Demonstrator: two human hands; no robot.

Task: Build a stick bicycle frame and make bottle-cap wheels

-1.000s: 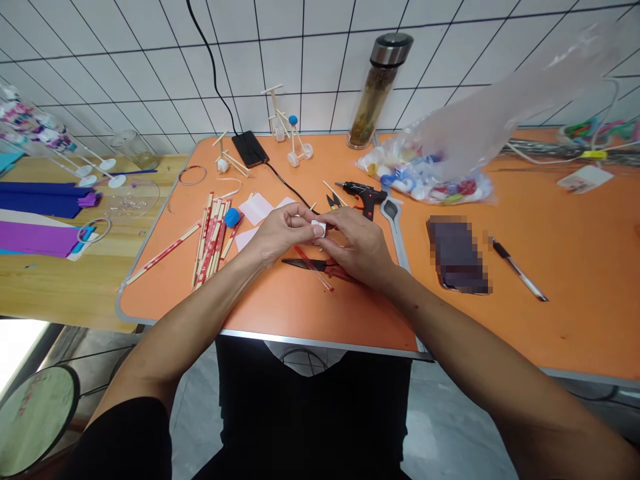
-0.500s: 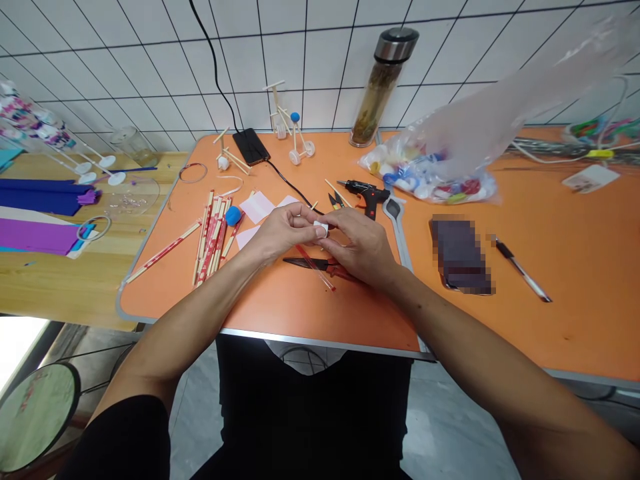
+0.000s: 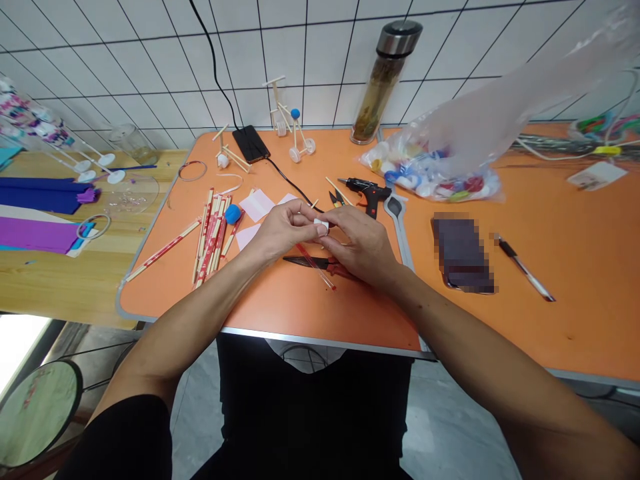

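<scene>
Both my hands meet over the middle of the orange table. My left hand and my right hand pinch a small white cap between their fingertips. Under my right hand lie scissors with red handles and a thin red stick. A bundle of red-and-white wooden sticks and a blue cap lie to the left of my left hand. Pink paper slips sit just behind it.
A black glue gun, small cutters, a clear bag of bottle caps, a flask, stick models, a phone on a cable, a dark blurred object and a pen lie around. Purple sheets cover the left wooden table.
The view has tilted slightly; my hands stay together on the white cap with only small finger movements.
</scene>
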